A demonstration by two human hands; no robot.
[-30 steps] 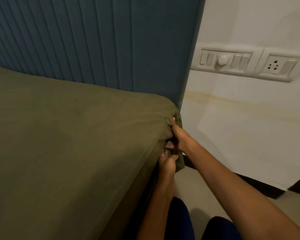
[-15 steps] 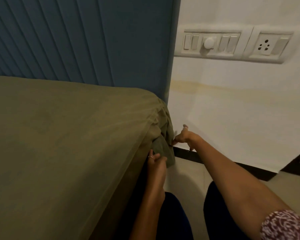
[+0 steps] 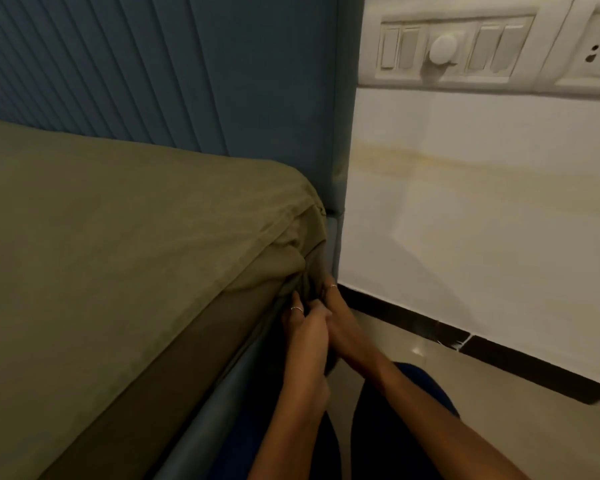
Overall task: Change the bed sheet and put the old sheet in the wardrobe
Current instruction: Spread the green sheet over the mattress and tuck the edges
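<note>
An olive-green bed sheet (image 3: 125, 237) lies stretched over the mattress, bunched into folds at the corner by the headboard. My left hand (image 3: 303, 327) and my right hand (image 3: 340, 327) are side by side low at that corner. Both are closed on the hanging corner of the sheet, fingers pressed into the fabric just above the blue bed frame (image 3: 215, 410). The fingertips are partly hidden in the folds. A ring shows on each hand.
A blue ribbed headboard (image 3: 187, 81) rises behind the bed. To the right is a white wall (image 3: 482, 209) with a switch panel (image 3: 454, 46) and a dark skirting (image 3: 499, 355). A narrow strip of pale floor (image 3: 430, 358) lies between bed and wall, with my knees in it.
My right hand has come back from beside the wall to the sheet corner, next to my left hand. Both hands sit lower at the corner, and the view has moved closer.
</note>
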